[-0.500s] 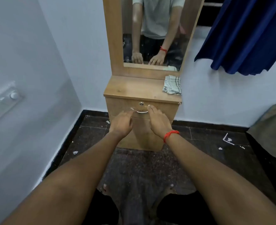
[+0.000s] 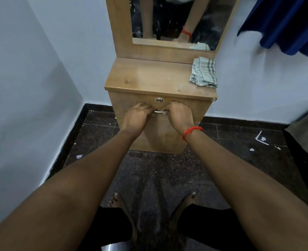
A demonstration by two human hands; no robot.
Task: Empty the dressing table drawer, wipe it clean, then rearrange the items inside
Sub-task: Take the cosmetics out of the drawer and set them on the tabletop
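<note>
Drawer (image 2: 129,100) closed; left hand (image 2: 136,115) and right hand (image 2: 180,115) grip its half-hidden handle (image 2: 159,111).

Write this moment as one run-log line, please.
drawer: shut | left hand: grips handle | right hand: grips handle | cloth: on tabletop

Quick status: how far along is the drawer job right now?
Nothing is done yet: the wooden drawer looks shut. In hand: the left hand and right hand grip its curved metal handle. Left: emptying, wiping with the striped folded cloth on top, rearranging.
</note>
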